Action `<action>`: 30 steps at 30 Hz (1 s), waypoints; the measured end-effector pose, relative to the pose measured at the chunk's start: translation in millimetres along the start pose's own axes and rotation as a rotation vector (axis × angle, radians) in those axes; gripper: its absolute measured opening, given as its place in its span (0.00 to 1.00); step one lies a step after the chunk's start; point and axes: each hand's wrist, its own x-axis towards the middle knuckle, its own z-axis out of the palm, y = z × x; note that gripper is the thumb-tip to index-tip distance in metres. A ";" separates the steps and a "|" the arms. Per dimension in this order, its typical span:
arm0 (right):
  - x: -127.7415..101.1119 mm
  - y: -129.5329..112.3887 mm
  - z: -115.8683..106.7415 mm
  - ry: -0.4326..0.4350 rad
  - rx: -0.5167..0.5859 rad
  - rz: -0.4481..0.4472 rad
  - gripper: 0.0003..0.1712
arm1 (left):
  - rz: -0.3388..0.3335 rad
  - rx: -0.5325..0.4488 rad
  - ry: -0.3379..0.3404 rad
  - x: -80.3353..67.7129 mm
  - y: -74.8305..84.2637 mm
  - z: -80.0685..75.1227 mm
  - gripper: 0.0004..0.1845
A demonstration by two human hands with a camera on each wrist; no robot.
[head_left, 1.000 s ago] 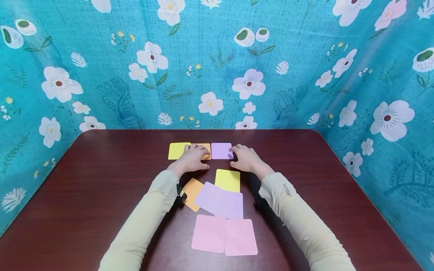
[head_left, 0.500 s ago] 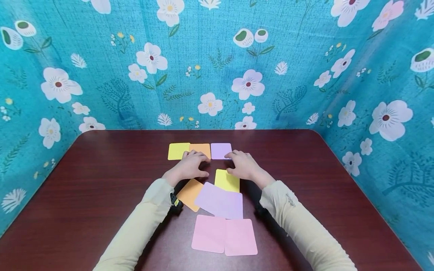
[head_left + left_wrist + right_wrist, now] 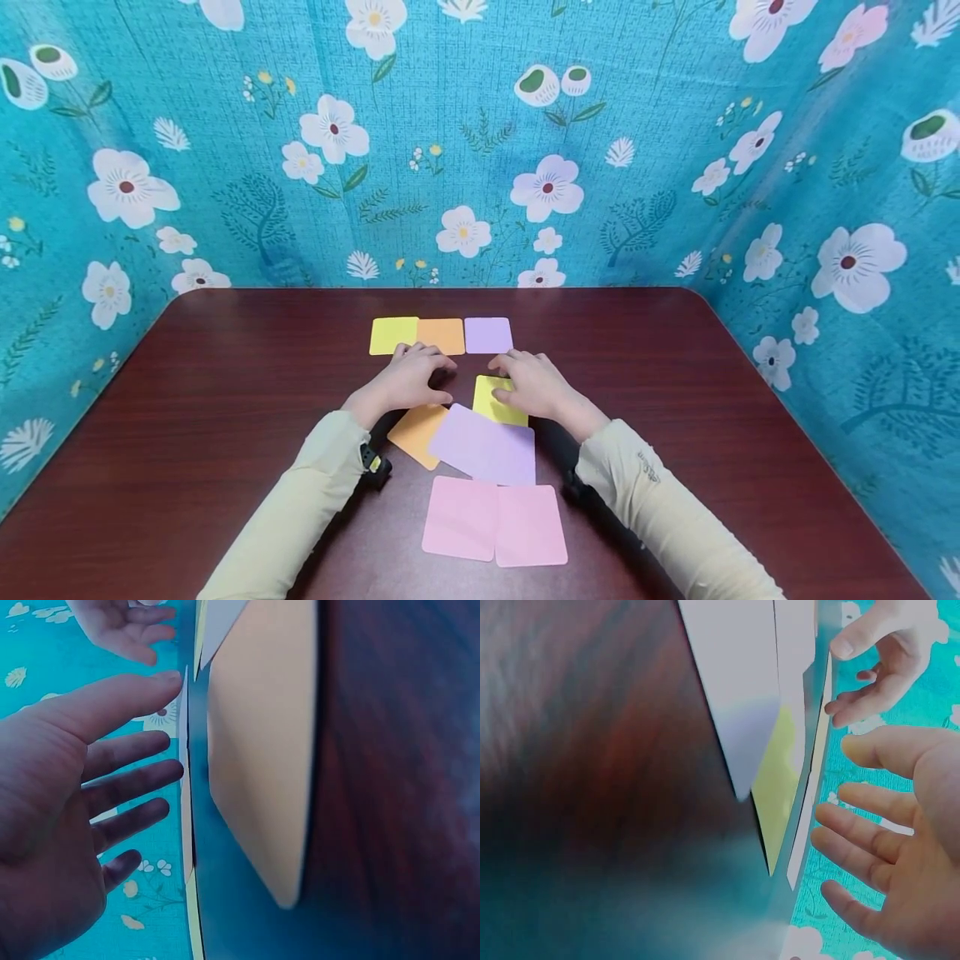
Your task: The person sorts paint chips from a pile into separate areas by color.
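In the head view my left hand (image 3: pixel 407 377) hovers just behind an orange card (image 3: pixel 417 435), its fingers spread and holding nothing. My right hand (image 3: pixel 538 383) is over the near yellow card (image 3: pixel 493 406), covering its right side; the right wrist view shows its fingers apart with nothing between them. Two overlapping purple cards (image 3: pixel 480 446) lie partly over the orange and yellow ones. Beyond the hands, a row holds a yellow card (image 3: pixel 393 336), an orange card (image 3: pixel 441 337) and a purple card (image 3: pixel 488 335). Closest to me, two pink cards (image 3: pixel 459 518) lie side by side.
The cards lie on a dark reddish-brown table (image 3: pixel 225 417) with rounded far corners. A blue flowered cloth (image 3: pixel 420 150) hangs behind it and along its sides. Each wrist, in a pale sleeve (image 3: pixel 296 500), carries a black strapped device (image 3: pixel 375 468).
Both hands have drawn back toward me from the far row, leaving the orange and purple cards there uncovered. The left hand has also shifted left. The cards stay in place.
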 end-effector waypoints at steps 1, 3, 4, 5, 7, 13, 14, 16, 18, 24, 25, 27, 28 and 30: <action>-1.0 -1.5 0.7 0.000 0.003 -0.005 0.23 | 0.004 0.001 0.002 -1.4 -0.3 0.2 0.26; -3.6 -5.0 1.3 0.007 0.009 -0.018 0.23 | 0.023 -0.005 0.008 -4.8 -0.2 0.2 0.26; -4.9 -6.8 1.5 0.012 0.013 -0.026 0.23 | 0.035 -0.008 0.011 -6.7 -0.2 0.2 0.26; -6.3 -8.7 1.4 0.016 0.015 -0.036 0.23 | 0.044 -0.014 0.009 -8.7 -0.3 0.1 0.26; -8.9 -12.7 1.3 0.019 0.010 -0.056 0.24 | 0.063 -0.026 0.006 -13.0 -0.4 -0.4 0.27; -14.4 -26.3 1.6 -0.004 -0.009 -0.073 0.27 | 0.090 -0.018 -0.037 -24.4 -0.2 -2.8 0.29; -15.5 -28.4 1.8 -0.012 -0.016 -0.066 0.28 | 0.098 -0.015 -0.047 -26.1 0.3 -3.1 0.30; -17.7 -31.5 2.8 -0.032 -0.035 -0.052 0.30 | 0.115 -0.003 -0.070 -29.0 1.5 -3.7 0.31; -19.8 -33.7 4.1 -0.051 -0.045 -0.041 0.31 | 0.135 0.006 -0.089 -31.6 3.6 -4.1 0.33; -27.9 -37.2 6.7 -0.088 -0.069 -0.038 0.33 | 0.205 0.020 -0.111 -37.7 12.6 -2.6 0.39; -29.4 -37.6 6.9 -0.091 -0.078 -0.044 0.33 | 0.212 0.021 -0.116 -38.6 14.0 -2.2 0.40; -32.2 -38.6 7.0 -0.097 -0.092 -0.057 0.34 | 0.219 0.024 -0.131 -40.1 16.7 -1.5 0.42; -33.5 -39.2 6.8 -0.101 -0.099 -0.064 0.35 | 0.223 0.025 -0.137 -40.7 18.0 -1.1 0.43; -36.0 -40.2 6.7 -0.107 -0.108 -0.075 0.36 | 0.224 0.030 -0.151 -41.4 20.3 -0.9 0.44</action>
